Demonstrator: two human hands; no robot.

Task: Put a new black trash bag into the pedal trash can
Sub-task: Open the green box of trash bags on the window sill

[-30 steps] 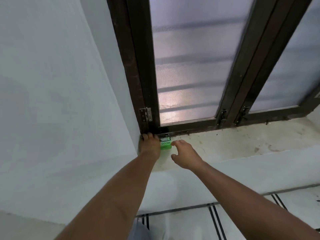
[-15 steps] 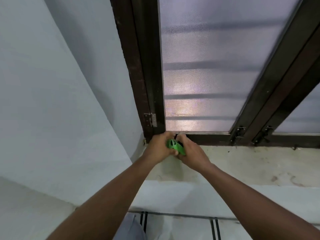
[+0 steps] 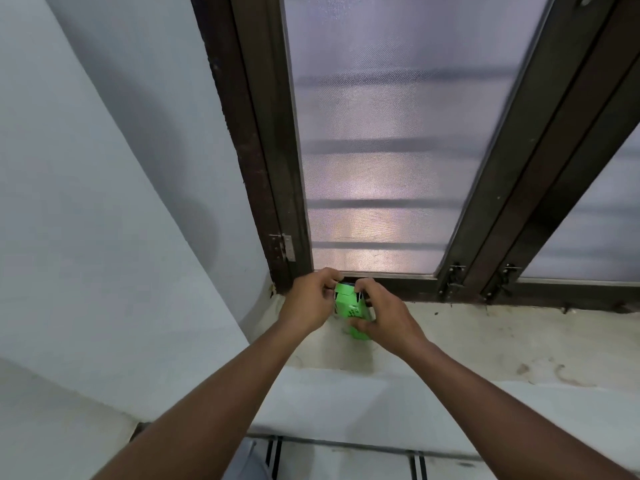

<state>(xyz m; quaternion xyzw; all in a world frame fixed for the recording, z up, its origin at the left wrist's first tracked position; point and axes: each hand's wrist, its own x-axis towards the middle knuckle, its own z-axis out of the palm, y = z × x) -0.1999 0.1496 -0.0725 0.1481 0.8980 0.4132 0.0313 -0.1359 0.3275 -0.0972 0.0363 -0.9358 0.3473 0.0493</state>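
A small bright green box (image 3: 348, 306) with dark print is held between both hands just above the window sill (image 3: 485, 337), near its left corner. My left hand (image 3: 308, 299) grips the box's left side, its fingers curled at the top flap. My right hand (image 3: 384, 315) holds the right side, thumb under the lower end and fingertips pinching at the top edge. The box's top flap looks partly lifted. No black bag and no pedal trash can are in view.
A dark brown window frame (image 3: 273, 168) with frosted panes (image 3: 377, 133) rises right behind the hands. A white wall (image 3: 104, 202) closes in on the left. Below the sill edge the striped floor tiles (image 3: 346, 459) show.
The green box stood on the sill under my left hand; both hands have since picked it up, turned it upright, and my fingers are now at its top flap.
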